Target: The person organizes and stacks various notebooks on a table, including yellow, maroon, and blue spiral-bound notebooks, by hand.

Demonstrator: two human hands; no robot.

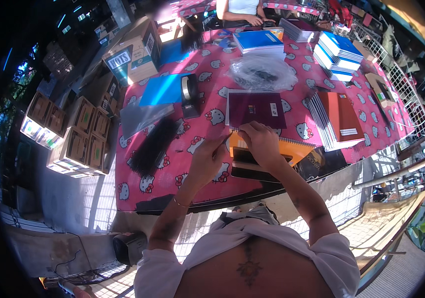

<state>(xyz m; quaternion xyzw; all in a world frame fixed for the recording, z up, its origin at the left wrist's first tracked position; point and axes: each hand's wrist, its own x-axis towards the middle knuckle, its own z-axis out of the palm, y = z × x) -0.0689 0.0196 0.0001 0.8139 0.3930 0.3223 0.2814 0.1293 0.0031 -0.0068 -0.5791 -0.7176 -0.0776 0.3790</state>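
Note:
An orange spiral notebook [296,149] lies near the table's front edge, its coil along the far side. My right hand [261,144] is closed at its far left corner, fingers bent over the coil's end. Close beside that corner, my left hand [208,158] pinches something small and dark that I cannot make out. A dark purple spiral notebook [257,111] lies just beyond both hands. Under the orange one, a black and brown item [252,166] shows in part. To the left lies a bundle of thin black strands [155,146], which look like binding coils.
A pink patterned cloth [205,131] covers the table. Blue notebook stacks [339,54], red-brown notebooks [339,116], clear plastic wrap [262,73], a black tape dispenser [189,97] and a blue sheet [160,90] lie around. Cartons [133,52] stand left. Another person's hands [256,21] are across the table.

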